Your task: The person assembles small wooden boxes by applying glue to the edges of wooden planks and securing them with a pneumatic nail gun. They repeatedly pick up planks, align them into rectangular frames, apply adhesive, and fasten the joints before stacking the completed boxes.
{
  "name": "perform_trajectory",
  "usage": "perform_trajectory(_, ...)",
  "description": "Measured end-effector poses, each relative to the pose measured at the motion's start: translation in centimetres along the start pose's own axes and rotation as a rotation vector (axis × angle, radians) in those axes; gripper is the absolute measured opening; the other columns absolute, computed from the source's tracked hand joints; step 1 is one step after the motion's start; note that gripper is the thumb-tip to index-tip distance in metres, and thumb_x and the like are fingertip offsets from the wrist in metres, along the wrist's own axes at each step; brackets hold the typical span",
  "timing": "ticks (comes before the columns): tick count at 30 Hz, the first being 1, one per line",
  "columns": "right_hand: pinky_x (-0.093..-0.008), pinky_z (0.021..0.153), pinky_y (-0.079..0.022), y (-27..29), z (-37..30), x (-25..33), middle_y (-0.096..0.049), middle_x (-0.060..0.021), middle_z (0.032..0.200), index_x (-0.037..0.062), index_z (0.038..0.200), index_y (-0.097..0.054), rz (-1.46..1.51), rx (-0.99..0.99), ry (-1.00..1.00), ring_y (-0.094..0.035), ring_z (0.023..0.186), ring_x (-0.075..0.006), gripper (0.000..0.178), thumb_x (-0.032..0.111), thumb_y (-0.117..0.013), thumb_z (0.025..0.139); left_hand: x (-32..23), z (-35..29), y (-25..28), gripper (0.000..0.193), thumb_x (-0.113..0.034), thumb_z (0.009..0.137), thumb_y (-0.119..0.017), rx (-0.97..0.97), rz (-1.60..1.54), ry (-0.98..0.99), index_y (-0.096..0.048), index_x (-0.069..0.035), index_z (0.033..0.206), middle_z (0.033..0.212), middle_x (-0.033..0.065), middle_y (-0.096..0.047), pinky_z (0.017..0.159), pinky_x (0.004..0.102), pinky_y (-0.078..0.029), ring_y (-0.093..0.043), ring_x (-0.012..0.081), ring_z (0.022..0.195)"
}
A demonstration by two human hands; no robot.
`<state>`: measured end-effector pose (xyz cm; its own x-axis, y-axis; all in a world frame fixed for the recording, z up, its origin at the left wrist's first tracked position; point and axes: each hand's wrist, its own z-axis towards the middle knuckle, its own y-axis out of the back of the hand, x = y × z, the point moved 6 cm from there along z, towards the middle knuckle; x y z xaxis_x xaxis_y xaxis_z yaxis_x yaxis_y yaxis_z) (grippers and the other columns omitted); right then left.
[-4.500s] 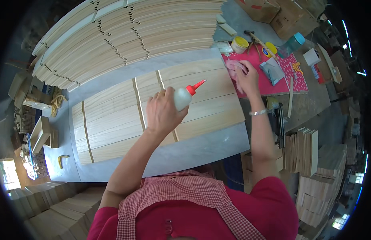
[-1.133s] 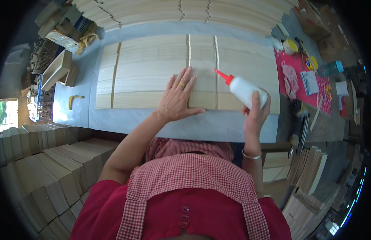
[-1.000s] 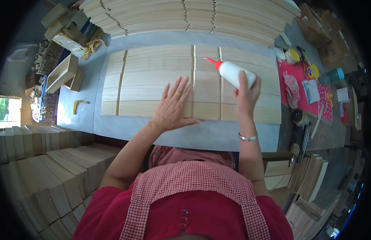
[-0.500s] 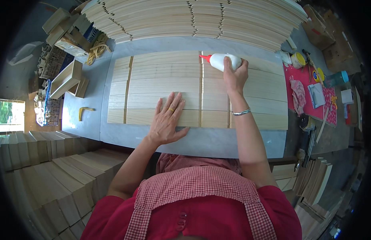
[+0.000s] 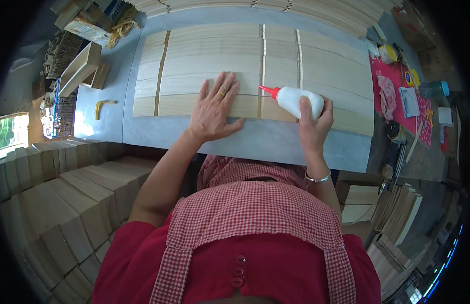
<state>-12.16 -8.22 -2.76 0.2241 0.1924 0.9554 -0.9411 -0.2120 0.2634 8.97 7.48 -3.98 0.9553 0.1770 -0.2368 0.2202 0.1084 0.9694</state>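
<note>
My right hand (image 5: 315, 117) is wrapped round a white squeeze bottle (image 5: 299, 103) with a red nozzle. The bottle lies tilted, its tip pointing left at a groove that runs across a row of pale wooden boards (image 5: 210, 47). White glue (image 5: 263, 54) shows in the far part of that groove, and a white line also runs along the groove to its right. Flat on the near boards rests my left hand (image 5: 214, 106), fingers spread, a ring on one finger. A third groove (image 5: 162, 73) at the left shows brown, without white in it.
Stacked grooved boards (image 5: 214, 6) stand behind the grey tabletop (image 5: 159, 130). To the left are a small wooden box (image 5: 82, 69) and a yellow strip (image 5: 103, 107). At right a red cloth (image 5: 397, 109) carries tubs and a rag. Wooden blocks (image 5: 78, 197) are piled at lower left.
My right hand has brought the bottle toward me along the middle groove, leaving white glue behind it. My left hand stays on the boards. The whole view has tilted nearer my body.
</note>
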Motion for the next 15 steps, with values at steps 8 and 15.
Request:
perform_trajectory(8,-0.0366,0.087,-0.05,3.3,-5.0,0.2,-0.063,-0.0151,0.104,-0.0038,0.115,-0.056,-0.036,0.091,-0.062,-0.059,0.096,-0.0218,0.045,0.029,-0.075,0.092,0.0,-0.1,-0.1,0.092,-0.048,0.082,-0.067,-0.026,0.005,-0.011,-0.037,-0.001,0.155,0.167,0.0154,-0.027,0.126,0.0554,-0.011,-0.016,0.0324,0.157)
perform_trajectory(15,-0.0265,0.054,-0.046,1.7,-3.4,2.3,-0.058,-0.0094,0.098,0.0008,0.122,-0.05,0.274,0.261,-0.32,-0.054,0.066,-0.011,0.043,0.031,-0.068,0.097,0.3,-0.3,0.4,0.09,-0.052,0.084,-0.064,-0.001,-0.001,0.022,-0.038,-0.001,0.154,0.167,0.0166,-0.025,0.126,0.056,-0.011,-0.015,0.0329,0.157)
